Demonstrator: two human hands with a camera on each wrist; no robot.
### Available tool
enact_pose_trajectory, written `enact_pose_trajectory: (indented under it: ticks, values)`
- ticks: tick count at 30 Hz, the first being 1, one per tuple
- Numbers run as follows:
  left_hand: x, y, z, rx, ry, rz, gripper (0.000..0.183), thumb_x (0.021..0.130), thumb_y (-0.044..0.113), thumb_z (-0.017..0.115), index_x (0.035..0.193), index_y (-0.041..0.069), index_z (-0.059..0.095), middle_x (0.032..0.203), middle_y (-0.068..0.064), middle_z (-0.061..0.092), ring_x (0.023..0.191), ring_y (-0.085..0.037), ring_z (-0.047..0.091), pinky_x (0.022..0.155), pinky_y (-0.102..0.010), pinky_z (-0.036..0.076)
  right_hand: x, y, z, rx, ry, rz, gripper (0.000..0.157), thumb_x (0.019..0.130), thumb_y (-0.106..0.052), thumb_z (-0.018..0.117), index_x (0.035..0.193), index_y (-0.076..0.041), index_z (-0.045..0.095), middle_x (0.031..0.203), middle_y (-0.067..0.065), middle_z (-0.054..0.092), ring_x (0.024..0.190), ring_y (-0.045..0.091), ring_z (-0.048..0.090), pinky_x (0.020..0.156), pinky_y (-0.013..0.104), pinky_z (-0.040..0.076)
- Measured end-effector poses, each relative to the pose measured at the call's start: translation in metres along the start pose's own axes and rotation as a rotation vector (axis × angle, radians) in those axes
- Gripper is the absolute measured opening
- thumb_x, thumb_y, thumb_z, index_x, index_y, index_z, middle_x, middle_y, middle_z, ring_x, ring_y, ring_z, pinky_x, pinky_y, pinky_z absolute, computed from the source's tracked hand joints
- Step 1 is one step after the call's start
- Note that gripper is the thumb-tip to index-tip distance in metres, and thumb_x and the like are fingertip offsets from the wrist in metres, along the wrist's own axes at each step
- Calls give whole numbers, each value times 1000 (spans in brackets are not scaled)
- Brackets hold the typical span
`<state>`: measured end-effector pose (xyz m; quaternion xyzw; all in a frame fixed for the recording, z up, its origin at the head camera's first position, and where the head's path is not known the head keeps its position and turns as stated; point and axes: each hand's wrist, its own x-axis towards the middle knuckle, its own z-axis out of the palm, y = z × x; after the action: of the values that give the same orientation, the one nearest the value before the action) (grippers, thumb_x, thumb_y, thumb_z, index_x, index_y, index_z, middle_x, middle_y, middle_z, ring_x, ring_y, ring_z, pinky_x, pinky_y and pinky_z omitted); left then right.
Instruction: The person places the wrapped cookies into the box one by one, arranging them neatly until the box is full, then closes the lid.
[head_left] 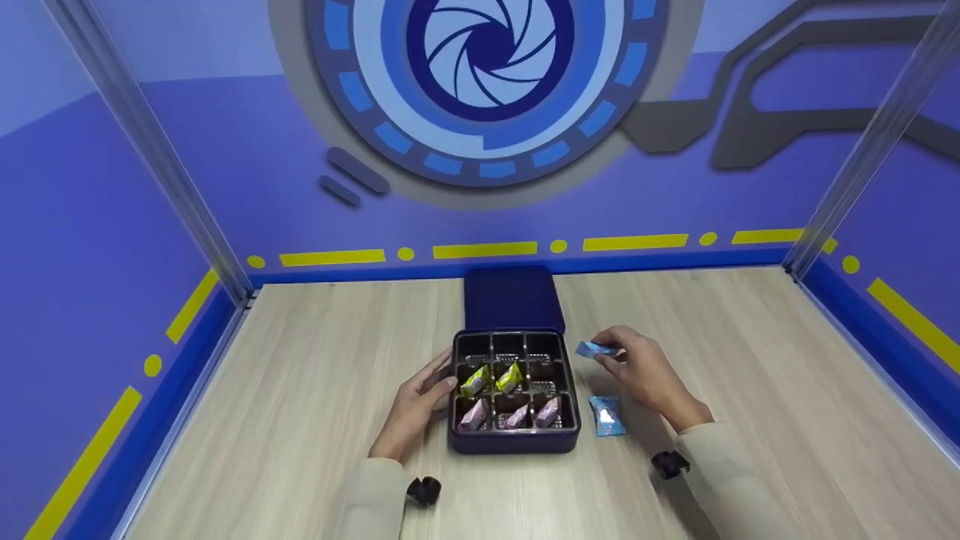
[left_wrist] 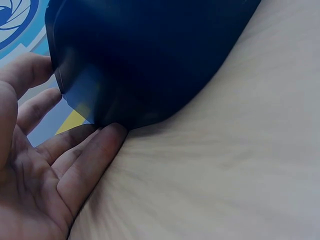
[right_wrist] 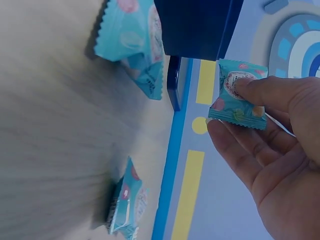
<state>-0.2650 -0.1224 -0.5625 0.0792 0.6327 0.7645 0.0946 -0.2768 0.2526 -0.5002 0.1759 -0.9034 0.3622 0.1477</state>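
Observation:
A dark blue box (head_left: 514, 444) with a black divided tray stands on the table. Two yellow-wrapped candies (head_left: 474, 382) sit in the left and middle compartments of its middle row, and pink-wrapped candies (head_left: 517, 417) fill the front row. Against the box's left side rests my left hand (head_left: 417, 407), fingers fairly straight, thumb at the rim. To the right of the box, my right hand (head_left: 643, 369) pinches a blue-wrapped candy (right_wrist: 239, 95) between thumb and fingers, above the table. Two more blue-wrapped candies (right_wrist: 132, 45) lie on the table in the right wrist view.
Behind the box lies its dark blue lid (head_left: 514, 298), near the back wall. Blue printed panels (head_left: 225, 172) enclose the wooden table (head_left: 315, 360) on the left, back and right, with metal posts (head_left: 870, 150) at the back corners.

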Motion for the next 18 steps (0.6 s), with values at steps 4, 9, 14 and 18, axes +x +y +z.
enact_pose_trajectory:
  ticks: [4, 9, 14, 18]
  values:
    - [0, 0, 0, -7, 5, 1, 63, 106, 21, 69, 164, 15, 44, 162, -20, 46, 131, -34, 61, 99, -47, 58, 4, 0, 0, 21, 13, -61, 22, 90, 8, 80, 107, -4, 72, 103, 5, 73, 94, 27, 72, 80, 44, 63]
    - [0, 0, 0, 15, 15, 3, 63, 107, 23, 68, 164, 14, 44, 162, -22, 45, 133, -36, 60, 99, -47, 58, 7, -2, 1, 56, 7, -85, 22, 91, 8, 80, 106, -5, 73, 102, 2, 73, 93, 24, 72, 80, 42, 63]
    - [0, 0, 0, 38, 17, 0, 63, 107, 26, 68, 164, 16, 44, 164, -20, 43, 136, -38, 57, 102, -48, 56, 12, -6, 2, 64, -4, -111, 23, 90, 9, 80, 106, -5, 72, 101, 3, 73, 92, 23, 72, 79, 40, 63]
    - [0, 0, 1, 39, 21, 0, 63, 107, 26, 68, 164, 16, 44, 164, -21, 43, 136, -38, 57, 102, -47, 56, 17, -10, 3, 55, -31, -134, 23, 91, 9, 79, 108, -5, 72, 102, 3, 73, 91, 23, 73, 79, 39, 64]
